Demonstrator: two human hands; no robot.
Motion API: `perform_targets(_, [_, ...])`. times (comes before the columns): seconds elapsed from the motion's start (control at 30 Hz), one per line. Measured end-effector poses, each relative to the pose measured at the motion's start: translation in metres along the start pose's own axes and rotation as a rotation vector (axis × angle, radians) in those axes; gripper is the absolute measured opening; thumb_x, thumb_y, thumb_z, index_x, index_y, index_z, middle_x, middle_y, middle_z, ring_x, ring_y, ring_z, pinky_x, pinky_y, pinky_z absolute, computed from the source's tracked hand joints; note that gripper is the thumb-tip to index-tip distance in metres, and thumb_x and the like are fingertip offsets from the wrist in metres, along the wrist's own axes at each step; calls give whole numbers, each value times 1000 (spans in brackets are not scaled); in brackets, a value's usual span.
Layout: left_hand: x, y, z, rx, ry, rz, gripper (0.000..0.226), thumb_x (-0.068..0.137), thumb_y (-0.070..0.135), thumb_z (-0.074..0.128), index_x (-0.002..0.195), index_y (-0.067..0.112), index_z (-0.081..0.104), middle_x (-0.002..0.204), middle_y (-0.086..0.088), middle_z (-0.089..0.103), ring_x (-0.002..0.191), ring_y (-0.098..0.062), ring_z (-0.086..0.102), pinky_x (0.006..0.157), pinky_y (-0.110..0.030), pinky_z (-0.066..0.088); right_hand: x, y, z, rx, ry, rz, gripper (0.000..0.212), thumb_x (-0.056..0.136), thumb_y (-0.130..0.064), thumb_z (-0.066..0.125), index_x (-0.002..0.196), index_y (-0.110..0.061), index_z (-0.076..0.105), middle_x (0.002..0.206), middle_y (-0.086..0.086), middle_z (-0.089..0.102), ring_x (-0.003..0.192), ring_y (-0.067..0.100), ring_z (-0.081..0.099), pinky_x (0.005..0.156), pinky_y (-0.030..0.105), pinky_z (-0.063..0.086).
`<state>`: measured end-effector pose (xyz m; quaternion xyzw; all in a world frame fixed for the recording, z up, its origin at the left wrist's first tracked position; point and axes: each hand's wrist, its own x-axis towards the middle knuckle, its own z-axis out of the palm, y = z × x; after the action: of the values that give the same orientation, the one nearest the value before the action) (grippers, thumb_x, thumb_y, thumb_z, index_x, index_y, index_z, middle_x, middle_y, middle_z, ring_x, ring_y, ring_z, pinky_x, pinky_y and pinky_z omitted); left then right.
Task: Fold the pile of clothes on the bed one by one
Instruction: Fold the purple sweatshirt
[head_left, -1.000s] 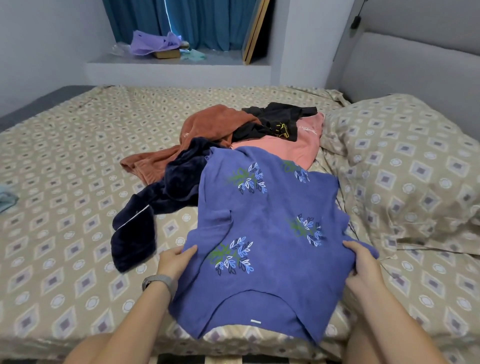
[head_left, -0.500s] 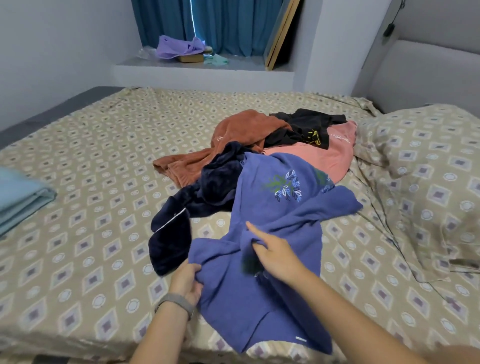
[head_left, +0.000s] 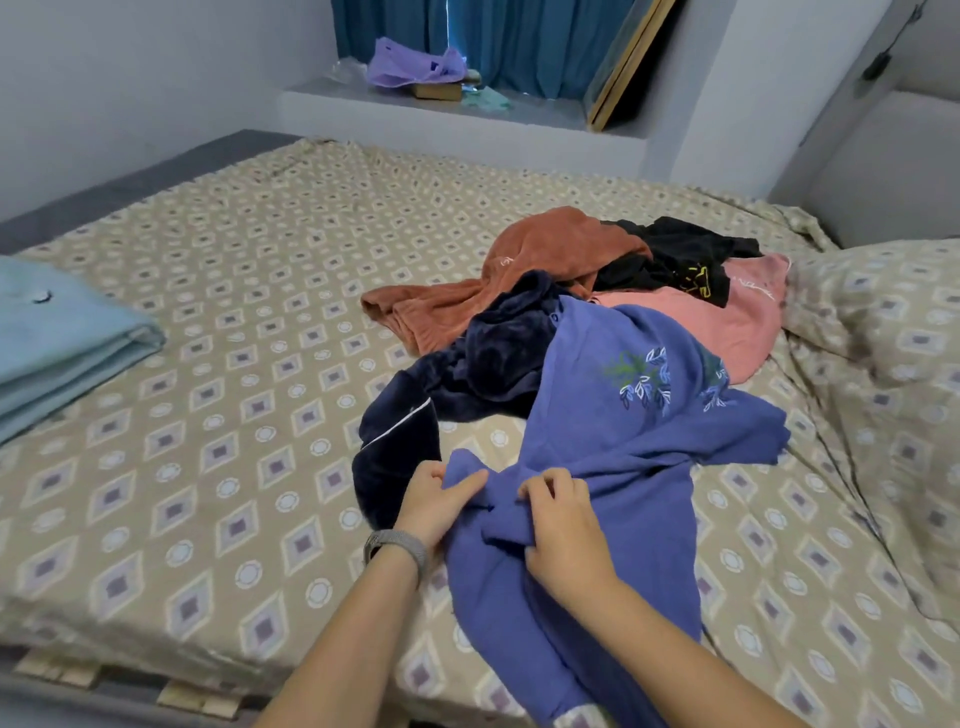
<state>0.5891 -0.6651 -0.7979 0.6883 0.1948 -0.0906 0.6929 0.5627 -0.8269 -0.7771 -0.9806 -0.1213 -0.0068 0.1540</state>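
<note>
The blue-violet knitted shirt with leaf embroidery (head_left: 613, 457) lies lengthwise on the patterned bed (head_left: 208, 467) — its long axis runs away from the person. The left hand (head_left: 434, 501) and right hand (head_left: 558, 525) both pinch its bunched near part.

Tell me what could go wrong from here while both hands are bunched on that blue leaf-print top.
1. The blue top still overlaps the navy garment; pulling it may drag that piece and disturb the pile.
2. The left hand and right hand grip close together on crumpled cloth, so a fold from here would likely come out uneven.
3. The top's lower end hangs past the bed edge and may slide off if released.
</note>
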Motion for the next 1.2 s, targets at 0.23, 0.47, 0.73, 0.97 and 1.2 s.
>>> perform_targets(0.23, [14, 12, 1, 260, 209, 172, 11, 81, 21, 74, 83, 13, 66, 76, 0, 62, 76, -18, 56, 67, -26, 48, 13, 0, 5, 92, 90, 43, 15, 86, -31, 62, 93, -19, 57, 89, -3, 61, 87, 25, 53, 71, 35, 43])
perform_targets(0.47, [21, 11, -21, -221, 258, -14, 24, 82, 30, 62, 95, 14, 74, 94, -11, 74, 92, -29, 68, 89, -46, 55, 39, -43, -17, 843, 223, 388, 25, 100, -25, 45, 79, -11, 43, 73, -3, 50, 67, 12, 45, 56, 19, 35])
perform_targets(0.73, [17, 21, -24, -569, 28, -208, 39, 95, 36, 53, 100, 1, 70, 91, -22, 64, 72, -26, 60, 62, -31, 50, 45, -77, 19, 891, 41, 186, 35, 97, -24, 50, 63, -18, 44, 66, -5, 53, 72, 11, 46, 69, 31, 42])
perform_targets(0.97, [22, 8, -22, -179, 153, -36, 16, 84, 11, 71, 96, 19, 67, 99, -8, 69, 90, -22, 67, 82, -35, 56, 39, -44, 7, 876, 53, 110, 20, 92, -26, 62, 75, -15, 66, 71, 3, 70, 71, 18, 66, 71, 35, 53])
perform_targets(1.2, [21, 21, -25, -124, 200, 27, 27, 92, 3, 51, 87, 24, 68, 98, -4, 69, 91, -18, 64, 91, -35, 53, 73, 16, -17, 31, -111, 77, 63, 84, -29, 61, 142, -32, 36, 132, -8, 48, 129, 21, 31, 101, 41, 28])
